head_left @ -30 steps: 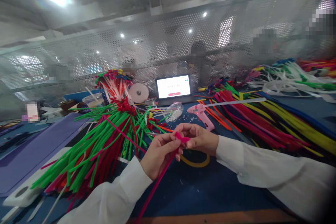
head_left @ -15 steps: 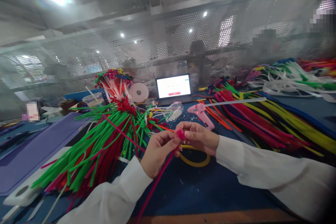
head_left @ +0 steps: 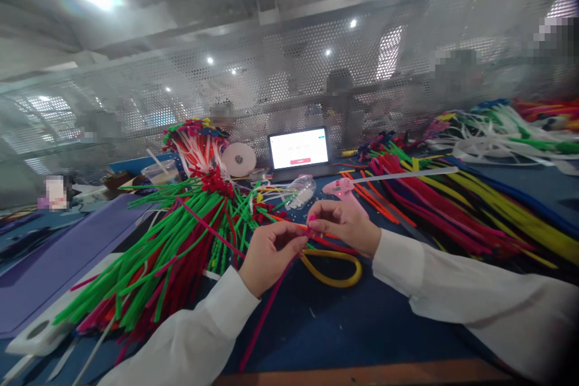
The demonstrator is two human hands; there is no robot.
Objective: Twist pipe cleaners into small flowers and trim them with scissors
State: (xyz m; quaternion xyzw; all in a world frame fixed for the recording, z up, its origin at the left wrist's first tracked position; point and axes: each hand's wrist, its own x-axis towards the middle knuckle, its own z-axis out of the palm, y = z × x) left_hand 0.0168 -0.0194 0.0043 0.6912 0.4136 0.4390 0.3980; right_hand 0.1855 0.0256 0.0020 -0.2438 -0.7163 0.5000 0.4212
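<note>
Now our right hand edges off our left hand; both pinch the magenta stem, seemingly mid-shaping.

The left hand is pinching a magenta stem, its tail slanting over the blue table, while the right hand is holding its upper end. A yellow loop is lying nearby, and a pink glue gun is resting behind the right hand.
</note>
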